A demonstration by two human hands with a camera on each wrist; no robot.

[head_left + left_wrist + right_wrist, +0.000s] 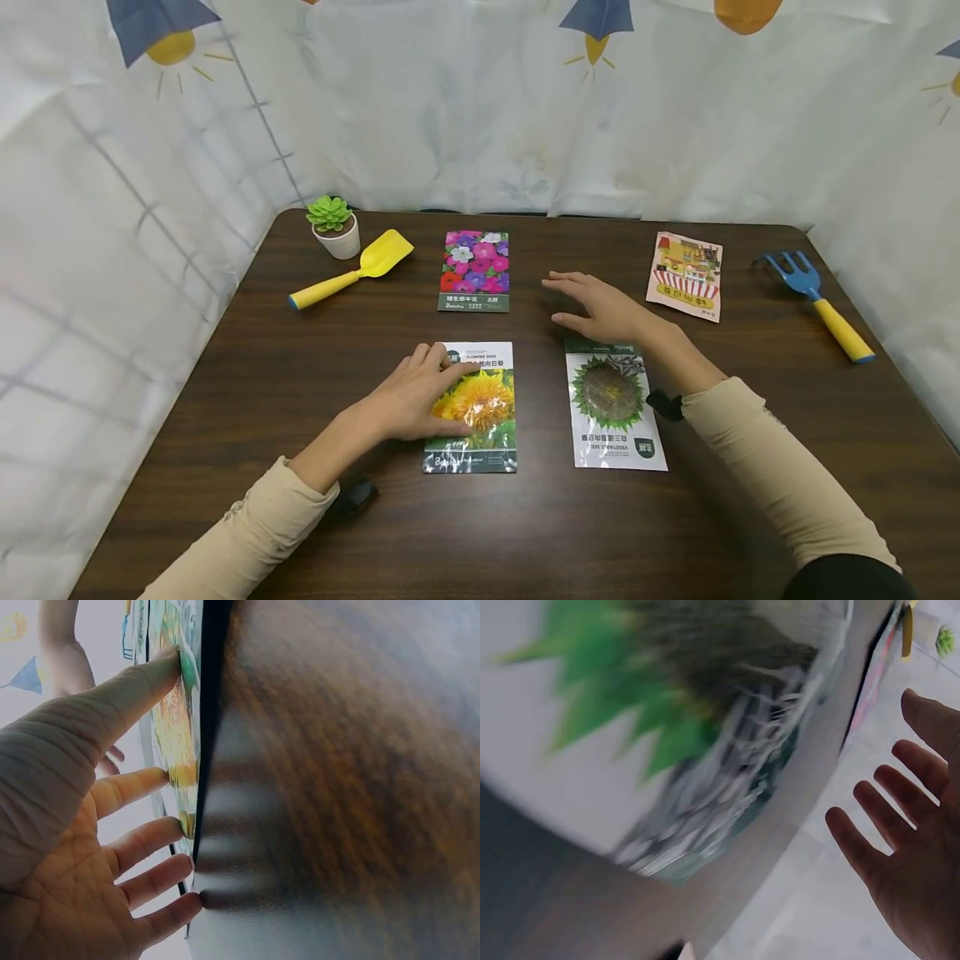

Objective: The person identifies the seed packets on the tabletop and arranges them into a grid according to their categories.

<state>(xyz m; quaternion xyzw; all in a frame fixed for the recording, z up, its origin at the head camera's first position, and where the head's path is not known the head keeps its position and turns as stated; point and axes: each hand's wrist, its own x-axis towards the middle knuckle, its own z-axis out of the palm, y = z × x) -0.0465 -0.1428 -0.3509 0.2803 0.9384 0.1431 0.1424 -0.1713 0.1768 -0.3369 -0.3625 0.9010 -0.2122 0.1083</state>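
My left hand (420, 396) rests over a seed packet (483, 408) with a yellow flower picture. In the left wrist view, its spread fingers (154, 836) and extended thumb (142, 686) touch the packet's face and edge. Held in the air, my right hand (600, 308) has its fingers spread and nothing in them. Below it lies a sunflower seed packet (611, 408), printed upside down to me, its top partly hidden by the hand. In the right wrist view this packet (592, 765) fills the near side, with the hand (915, 825) apart from it.
A pink flower seed packet (474, 271) lies at the back middle, and a peach packet (684, 277) back right. At left are a yellow trowel (352, 271) and a potted succulent (333, 229). A blue hand fork (817, 304) lies near the table's right edge.
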